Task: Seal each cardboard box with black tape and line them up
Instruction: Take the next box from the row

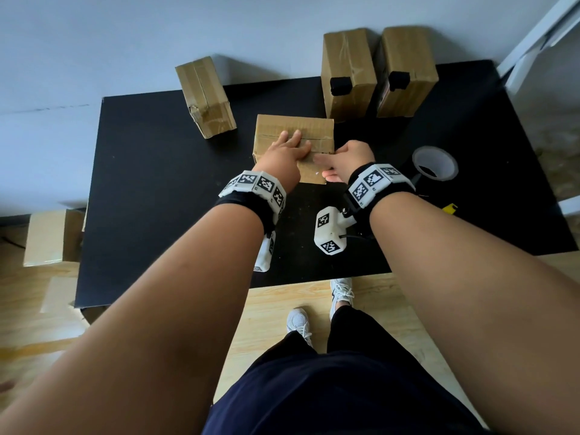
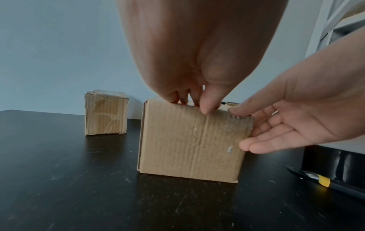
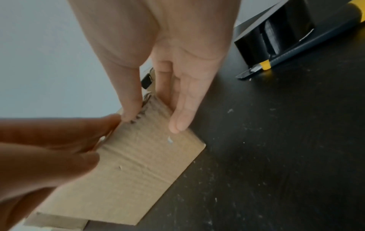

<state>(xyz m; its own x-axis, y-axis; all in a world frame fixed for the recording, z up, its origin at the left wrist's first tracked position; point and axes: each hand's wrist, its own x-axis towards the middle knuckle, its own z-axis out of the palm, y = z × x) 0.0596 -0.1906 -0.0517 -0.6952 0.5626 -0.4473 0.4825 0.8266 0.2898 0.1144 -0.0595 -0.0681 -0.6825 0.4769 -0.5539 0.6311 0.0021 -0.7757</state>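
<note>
From my head view I count four cardboard boxes on the black table [image 1: 157, 183]: the centre box [image 1: 317, 133] under my hands, a lone box [image 1: 205, 95] at ten o'clock from it, and two taped boxes, one [image 1: 348, 73] touching or nearly touching the other [image 1: 408, 70], at one o'clock, each with a black tape strip on its near face. One more box [image 1: 51, 237] sits off the table at eight o'clock. One black tape roll [image 1: 434, 163] lies at three o'clock. My left hand [image 1: 290, 149] lies flat on the centre box's top, fingers straight and pressed together across the flap seam. My right hand [image 1: 348, 160] is at the box's right near corner, fingers extended.

From my left wrist, one box [image 2: 189, 140] stands before me and one [image 2: 105, 112] behind at ten o'clock. My left fingertips [image 2: 205, 107] press down on the top edge. My right hand [image 2: 286, 125] comes from three o'clock, palm open, fingers straight along the box's right side, thumb on the top corner. One utility knife [image 2: 324, 182] lies at four o'clock against the tape roll [image 2: 335, 162].

From my right wrist, my right fingers [image 3: 183, 109] are spread straight over the box [image 3: 138, 164] corner, thumb on top. My left hand [image 3: 49, 148] enters from nine o'clock, on the top edge. One knife [image 3: 264, 65] and one tape roll [image 3: 276, 32] sit at one o'clock.
</note>
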